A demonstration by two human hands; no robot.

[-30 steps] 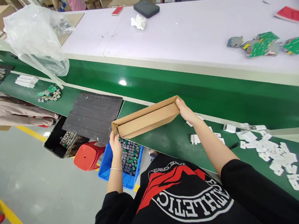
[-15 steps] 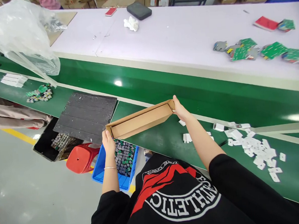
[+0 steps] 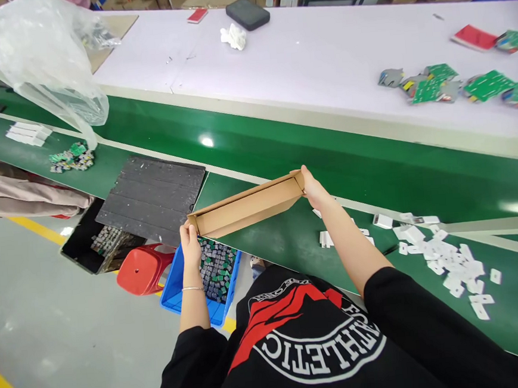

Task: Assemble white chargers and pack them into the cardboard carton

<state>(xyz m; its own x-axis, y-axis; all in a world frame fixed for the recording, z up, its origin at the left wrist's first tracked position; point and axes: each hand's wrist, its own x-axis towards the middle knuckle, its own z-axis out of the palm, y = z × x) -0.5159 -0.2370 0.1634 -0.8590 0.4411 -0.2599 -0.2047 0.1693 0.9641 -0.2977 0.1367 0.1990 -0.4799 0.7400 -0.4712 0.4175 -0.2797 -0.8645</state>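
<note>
Between my hands is a long, shallow cardboard box [image 3: 248, 207], tilted above the green bench, its right end higher in view. My left hand [image 3: 190, 242] grips its left end, fingers at the corner. Around the right end my right hand [image 3: 313, 190] is closed, thumb on the upper edge. Below the box on the bench, close to my right forearm, lie several white plastic pieces [image 3: 326, 239]. A blue crate [image 3: 170, 295] full of small grey and green parts stands below my left hand.
White plastic housings [image 3: 453, 262] are heaped on the bench at right. A black mat [image 3: 151, 193] overhangs the bench edge at left, near a red stool [image 3: 139, 270]. Green circuit boards [image 3: 430, 89] lie on the raised white shelf [image 3: 312, 70]. A plastic bag [image 3: 41, 49] hangs at upper left.
The view has shifted slightly, so the surroundings sit a little further right. Both hands keep hold of the cardboard box, whose tilt is nearly the same.
</note>
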